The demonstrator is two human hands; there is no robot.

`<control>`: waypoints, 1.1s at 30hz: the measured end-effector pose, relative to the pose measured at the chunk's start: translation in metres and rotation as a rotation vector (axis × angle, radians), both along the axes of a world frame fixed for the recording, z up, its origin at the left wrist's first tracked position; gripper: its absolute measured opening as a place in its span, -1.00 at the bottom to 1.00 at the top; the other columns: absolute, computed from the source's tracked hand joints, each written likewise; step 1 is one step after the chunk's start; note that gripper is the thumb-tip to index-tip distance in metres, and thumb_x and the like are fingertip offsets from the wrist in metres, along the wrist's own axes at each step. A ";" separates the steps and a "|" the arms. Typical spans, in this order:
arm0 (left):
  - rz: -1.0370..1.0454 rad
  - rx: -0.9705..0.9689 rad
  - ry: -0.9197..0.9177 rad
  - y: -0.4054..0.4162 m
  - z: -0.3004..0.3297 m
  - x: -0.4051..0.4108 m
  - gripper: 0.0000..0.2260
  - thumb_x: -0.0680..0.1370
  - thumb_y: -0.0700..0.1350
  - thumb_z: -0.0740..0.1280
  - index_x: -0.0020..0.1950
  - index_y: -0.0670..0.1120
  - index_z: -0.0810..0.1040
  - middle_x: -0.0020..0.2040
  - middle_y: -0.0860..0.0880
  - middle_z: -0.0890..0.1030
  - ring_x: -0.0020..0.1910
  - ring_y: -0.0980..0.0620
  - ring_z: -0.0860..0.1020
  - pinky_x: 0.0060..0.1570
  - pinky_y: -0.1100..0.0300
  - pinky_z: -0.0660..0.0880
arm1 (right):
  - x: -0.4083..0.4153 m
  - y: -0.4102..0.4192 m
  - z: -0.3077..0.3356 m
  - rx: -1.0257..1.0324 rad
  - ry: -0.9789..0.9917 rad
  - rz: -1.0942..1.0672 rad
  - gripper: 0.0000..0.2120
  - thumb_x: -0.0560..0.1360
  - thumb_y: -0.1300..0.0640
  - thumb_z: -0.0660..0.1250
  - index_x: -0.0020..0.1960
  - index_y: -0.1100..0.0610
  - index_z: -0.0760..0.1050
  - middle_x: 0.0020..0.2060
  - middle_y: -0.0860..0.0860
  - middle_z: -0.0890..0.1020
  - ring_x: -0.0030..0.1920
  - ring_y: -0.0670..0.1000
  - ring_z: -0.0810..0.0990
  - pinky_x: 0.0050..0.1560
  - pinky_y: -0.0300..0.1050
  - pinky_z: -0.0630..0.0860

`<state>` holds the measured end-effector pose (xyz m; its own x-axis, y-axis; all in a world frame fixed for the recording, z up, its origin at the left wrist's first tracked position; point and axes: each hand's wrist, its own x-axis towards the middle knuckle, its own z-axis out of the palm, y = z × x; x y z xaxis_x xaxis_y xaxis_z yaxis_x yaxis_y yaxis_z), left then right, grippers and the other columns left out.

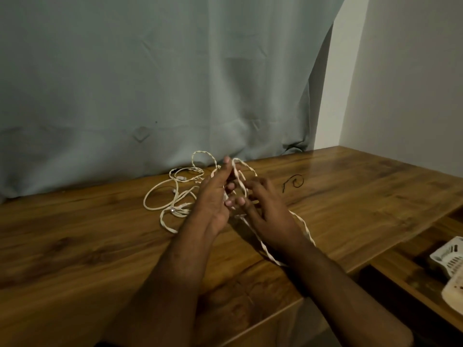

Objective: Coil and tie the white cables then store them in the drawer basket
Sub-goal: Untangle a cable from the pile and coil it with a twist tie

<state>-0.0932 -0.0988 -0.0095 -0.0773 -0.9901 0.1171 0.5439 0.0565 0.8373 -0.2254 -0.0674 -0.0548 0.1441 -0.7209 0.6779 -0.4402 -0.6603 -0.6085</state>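
A twisted white cable [304, 225] runs in loops around my left hand [213, 196], which stands on edge with its fingers extended upward. My right hand [265, 209] is beside it, fingers spread and touching the loops near the left palm. One long loop of this cable trails under my right wrist toward the table's front edge. More white cables [165, 196] lie tangled on the wooden table to the left of my hands, with small plugs showing. The white drawer basket [448, 256] sits low at the far right in an open drawer.
A thin black tie [293, 182] curls on the wooden table [100, 246] to the right of my hands. A grey-green curtain [150, 83] hangs behind the table. A white wall is at the right. Another white plastic item [453, 291] lies by the basket.
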 end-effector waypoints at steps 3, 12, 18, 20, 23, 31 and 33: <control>-0.058 -0.061 0.030 0.001 0.004 -0.003 -0.39 0.43 0.24 0.37 0.19 -0.27 0.58 -0.20 -0.05 0.57 -0.42 0.14 0.49 -0.64 0.34 0.22 | -0.004 0.002 0.002 -0.008 -0.176 -0.087 -0.71 0.71 -0.14 0.16 0.31 -0.02 0.48 0.22 -0.05 0.47 0.13 -0.05 0.60 0.07 0.11 0.63; -0.011 -0.154 -0.047 0.008 0.002 -0.001 -0.86 0.62 -0.28 0.32 0.14 -0.16 0.63 -0.07 -0.08 0.67 -0.18 0.02 0.58 -0.48 0.33 0.31 | -0.010 0.006 0.013 -0.441 -0.204 -0.393 -0.63 0.64 -0.02 0.34 0.31 0.18 0.38 0.25 0.15 0.42 0.22 0.12 0.48 0.16 0.14 0.52; -0.032 -0.217 -0.087 0.019 0.004 -0.004 -0.86 0.68 -0.25 0.24 0.10 -0.17 0.59 -0.15 -0.05 0.70 -0.32 0.16 0.58 -0.46 0.35 0.36 | -0.011 0.000 0.006 -0.101 -0.020 -0.471 -0.55 0.60 -0.30 0.23 0.37 -0.08 0.44 0.19 0.04 0.43 0.05 0.06 0.57 0.07 0.06 0.57; -0.061 -0.217 -0.034 0.021 0.007 -0.005 -0.86 0.69 -0.24 0.23 0.12 -0.19 0.58 -0.21 -0.04 0.70 -0.36 0.17 0.56 -0.42 0.33 0.44 | -0.012 -0.001 0.004 -0.056 -0.058 -0.465 -0.65 0.62 -0.25 0.24 0.19 -0.03 0.56 0.11 0.01 0.43 -0.06 -0.05 0.57 -0.03 -0.01 0.59; -0.134 -0.184 0.127 0.024 0.012 -0.006 -0.86 0.68 -0.20 0.23 0.10 -0.19 0.57 -0.27 -0.05 0.66 -0.41 0.13 0.59 -0.37 0.23 0.60 | -0.010 0.001 0.004 -0.026 -0.164 -0.349 -0.79 0.66 -0.06 0.27 0.17 0.04 0.56 0.11 0.00 0.47 -0.05 -0.20 0.56 -0.12 -0.36 0.48; -0.662 -0.154 0.132 0.025 0.007 0.024 -0.66 0.60 0.02 0.29 0.22 -0.20 0.57 -0.57 0.09 0.36 -0.73 0.24 0.24 -0.68 0.37 0.03 | -0.025 -0.021 -0.010 0.187 -0.099 -0.360 -0.53 0.69 -0.25 0.05 -0.13 0.00 0.54 -0.10 0.07 0.62 -0.09 0.06 0.61 -0.08 -0.03 0.47; -0.760 -0.153 -0.175 0.033 0.005 0.023 -0.56 0.56 0.03 0.41 0.30 -0.24 0.55 -0.57 0.08 0.35 -0.73 0.25 0.23 -0.64 0.30 -0.06 | -0.027 -0.022 -0.015 0.185 -0.030 -0.339 -0.70 0.66 -0.13 0.22 -0.09 0.01 0.60 -0.16 -0.01 0.68 -0.14 0.06 0.67 -0.13 0.07 0.60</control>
